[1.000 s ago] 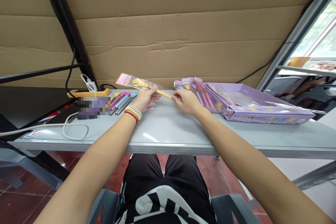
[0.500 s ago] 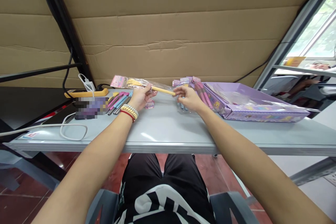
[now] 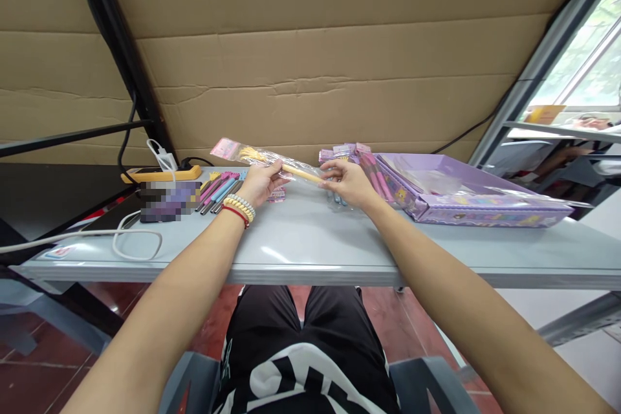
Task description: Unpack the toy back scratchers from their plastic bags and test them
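A yellow back scratcher [image 3: 303, 173] with a finger-shaped head lies slantwise in a clear plastic bag [image 3: 276, 157] that has a pink header card [image 3: 226, 147]. My left hand [image 3: 261, 184] is closed around the bagged back scratcher near its middle. At the handle end, the fingers of my right hand [image 3: 352, 182] pinch the tip and the bag's edge. Just left of my left hand, several loose back scratchers [image 3: 220, 193] in pink, blue and yellow lie side by side. Bagged pink ones [image 3: 381, 178] are beyond my right hand, which partly hides blue ones.
A purple open box [image 3: 485, 210] with clear plastic in it stands on the right of the grey table [image 3: 310, 239]. On the left are a yellow power strip [image 3: 165, 173], a white cable [image 3: 136, 255] and a blurred-out object [image 3: 169, 200]. Cardboard [image 3: 320, 90] walls the back.
The bag now extends over the yellow handle to my right hand, where the handle showed bare before. My left hand has shifted slightly left, and my right hand's fingers have opened a little and regripped.
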Demonstrator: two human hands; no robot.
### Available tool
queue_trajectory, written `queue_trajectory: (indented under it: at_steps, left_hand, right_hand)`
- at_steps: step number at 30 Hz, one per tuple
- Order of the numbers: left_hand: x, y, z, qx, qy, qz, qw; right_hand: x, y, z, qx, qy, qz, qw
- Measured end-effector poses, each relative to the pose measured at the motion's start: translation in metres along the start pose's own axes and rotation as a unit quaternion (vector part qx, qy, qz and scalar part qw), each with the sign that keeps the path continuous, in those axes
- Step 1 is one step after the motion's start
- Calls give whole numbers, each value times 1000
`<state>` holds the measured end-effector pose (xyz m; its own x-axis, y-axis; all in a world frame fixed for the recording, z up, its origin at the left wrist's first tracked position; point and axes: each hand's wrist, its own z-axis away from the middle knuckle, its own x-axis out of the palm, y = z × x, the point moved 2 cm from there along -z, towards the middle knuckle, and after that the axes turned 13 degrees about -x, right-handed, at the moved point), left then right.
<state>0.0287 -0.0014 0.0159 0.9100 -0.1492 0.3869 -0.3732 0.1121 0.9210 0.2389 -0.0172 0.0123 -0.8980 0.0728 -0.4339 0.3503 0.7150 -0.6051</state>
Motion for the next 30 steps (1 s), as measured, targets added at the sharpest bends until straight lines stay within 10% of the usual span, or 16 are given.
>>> queue_trajectory:
  at_steps: [10,25,30]
  left_hand:
    - [-7,9,1,137,117,48,982]
    - [-7,9,2,73,95,51,991]
    - [-17,18,1,157,276,53,947]
  right_hand:
    - [-13,4,-2,-25,-88,164,982]
    - [-20,10,4,25,-121,95,988]
    - [-26,6,1,27,-107,106,988]
